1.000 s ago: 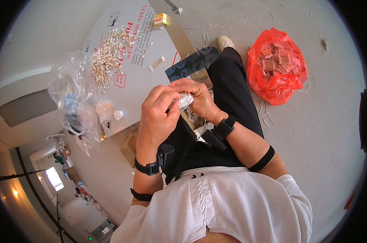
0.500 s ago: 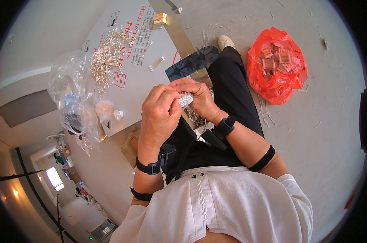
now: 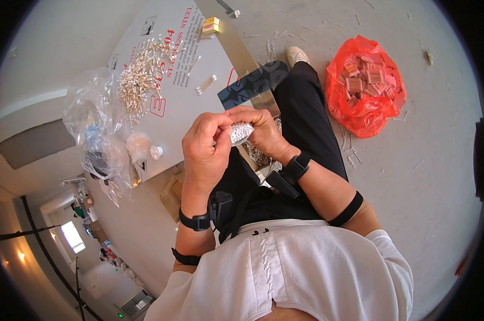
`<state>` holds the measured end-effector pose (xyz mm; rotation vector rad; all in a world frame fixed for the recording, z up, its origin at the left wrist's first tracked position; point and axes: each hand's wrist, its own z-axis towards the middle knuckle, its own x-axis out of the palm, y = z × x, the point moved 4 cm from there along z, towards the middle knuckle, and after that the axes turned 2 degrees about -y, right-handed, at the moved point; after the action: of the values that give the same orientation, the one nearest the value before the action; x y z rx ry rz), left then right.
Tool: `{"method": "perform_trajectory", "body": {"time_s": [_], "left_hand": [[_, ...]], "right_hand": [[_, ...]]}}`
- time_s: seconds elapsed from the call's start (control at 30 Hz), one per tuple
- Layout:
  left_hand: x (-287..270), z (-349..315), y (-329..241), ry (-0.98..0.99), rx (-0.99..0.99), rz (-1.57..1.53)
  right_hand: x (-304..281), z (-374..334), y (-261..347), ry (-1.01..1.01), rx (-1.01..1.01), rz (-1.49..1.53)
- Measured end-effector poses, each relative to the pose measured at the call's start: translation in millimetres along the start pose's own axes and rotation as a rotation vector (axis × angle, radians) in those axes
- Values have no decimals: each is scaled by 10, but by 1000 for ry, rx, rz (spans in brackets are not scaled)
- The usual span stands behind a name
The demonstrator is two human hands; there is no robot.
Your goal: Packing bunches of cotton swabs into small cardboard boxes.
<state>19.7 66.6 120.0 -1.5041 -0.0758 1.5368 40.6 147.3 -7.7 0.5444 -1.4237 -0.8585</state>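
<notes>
Between my two hands is a clear bag of cotton swabs [image 3: 241, 132], its white tips packed together and facing me. My left hand [image 3: 205, 140] pinches the bag's left edge with thumb and forefinger. Around its right side the fingers of my right hand [image 3: 264, 131] are wrapped. Below my right hand an open drawer or box of loose swabs [image 3: 258, 155] partly shows; my hands and leg hide the rest. On the table [image 3: 186, 107] lie a large heap of loose swabs [image 3: 140, 80] and, nearer my hands, a few stray swabs [image 3: 206, 84].
A red plastic bag [image 3: 367, 125] full of small swab packs stands on the floor at right. Clear plastic bags [image 3: 95, 128] hang at the table's left edge, beside a small white-capped container [image 3: 155, 152]. A yellow box [image 3: 211, 24] sits at the far corner. Swabs litter the floor.
My left hand has shifted slightly left, and more of the swab tips now show between my hands. My right hand stays nearly in place.
</notes>
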Motion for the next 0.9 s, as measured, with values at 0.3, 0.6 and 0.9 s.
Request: {"method": "perform_trajectory", "body": {"time_s": [0.3,0.6,0.9], "left_hand": [[-24,4,-7,22,8,-32],[58,-5,74,194,-71,-65],[167,-61,240,117,17,-73]], "right_hand": [[-5,-10,5,-11,45,32],[-28,-17,-38,-28,142,142],[-56,-22,-75,-39,55,69]]}}
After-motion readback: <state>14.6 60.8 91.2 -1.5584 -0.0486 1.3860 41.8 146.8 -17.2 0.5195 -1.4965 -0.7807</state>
